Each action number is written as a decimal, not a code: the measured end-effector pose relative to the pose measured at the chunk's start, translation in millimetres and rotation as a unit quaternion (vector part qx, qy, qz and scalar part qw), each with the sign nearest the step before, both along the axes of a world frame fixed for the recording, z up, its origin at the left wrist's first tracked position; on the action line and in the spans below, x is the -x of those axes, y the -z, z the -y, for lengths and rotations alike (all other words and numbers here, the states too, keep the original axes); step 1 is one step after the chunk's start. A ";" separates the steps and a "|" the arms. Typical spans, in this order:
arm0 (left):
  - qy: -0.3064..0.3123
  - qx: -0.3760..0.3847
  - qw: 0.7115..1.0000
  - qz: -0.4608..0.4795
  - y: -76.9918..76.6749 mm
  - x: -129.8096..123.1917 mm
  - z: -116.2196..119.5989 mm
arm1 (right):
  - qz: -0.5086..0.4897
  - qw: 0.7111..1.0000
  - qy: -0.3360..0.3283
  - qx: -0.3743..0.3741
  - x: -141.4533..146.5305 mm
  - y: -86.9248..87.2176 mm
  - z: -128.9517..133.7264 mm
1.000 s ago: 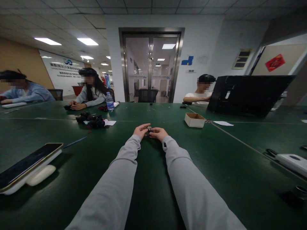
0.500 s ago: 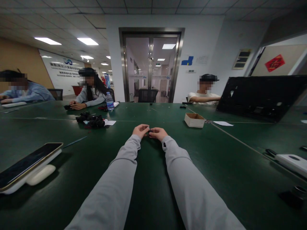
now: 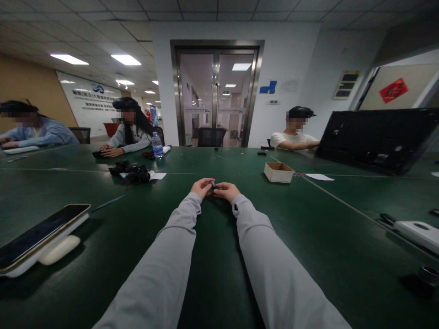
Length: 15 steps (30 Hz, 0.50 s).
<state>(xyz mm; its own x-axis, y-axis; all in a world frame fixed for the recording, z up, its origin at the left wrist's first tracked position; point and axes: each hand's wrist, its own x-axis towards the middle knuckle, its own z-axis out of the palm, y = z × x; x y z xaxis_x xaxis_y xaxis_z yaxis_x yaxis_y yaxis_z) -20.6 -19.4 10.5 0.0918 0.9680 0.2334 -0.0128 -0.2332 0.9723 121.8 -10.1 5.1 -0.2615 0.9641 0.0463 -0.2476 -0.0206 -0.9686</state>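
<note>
Both my arms reach forward over the green table [image 3: 219, 256]. Between my fingertips is a small dark piece with a greyish part [image 3: 214, 185], too small to name. My left hand [image 3: 201, 188] pinches its upper left side with thumb and fingers. From the other side my right hand [image 3: 227, 191] is closed round its lower right part. The two hands almost meet, and the fingers cover much of the piece.
A phone [image 3: 41, 233] rests on a white stand at left, with a thin stick [image 3: 109, 202] beyond it. Black gear [image 3: 132, 172] and a water bottle [image 3: 157, 146] stand farther off. An open box [image 3: 278, 172] and a large black screen [image 3: 373, 141] are at right. Several people sit across.
My hands stay in nearly the same place; the small piece between them has turned slightly and shows more grey. Across the table at right, a person and the large screen have shifted a little rightward.
</note>
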 end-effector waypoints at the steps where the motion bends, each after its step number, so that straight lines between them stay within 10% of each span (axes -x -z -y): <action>1: -0.003 -0.001 1.000 -0.002 0.4 -0.2 -0.2 | 0.003 1.000 -0.002 0.000 -0.2 -0.1 0.1; 15: 0.034 -0.016 0.999 -0.034 -1.3 -3.6 5.6 | 0.084 0.993 0.048 -0.075 6.1 1.6 5.6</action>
<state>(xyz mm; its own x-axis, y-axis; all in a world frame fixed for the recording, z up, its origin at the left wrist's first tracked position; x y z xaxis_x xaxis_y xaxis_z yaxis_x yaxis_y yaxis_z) -17.0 -25.0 11.8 0.1742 0.9511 0.2550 0.0353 -0.2648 0.9637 115.7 -15.7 3.5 -0.1839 0.9707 0.1544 -0.0769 0.1424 -0.9868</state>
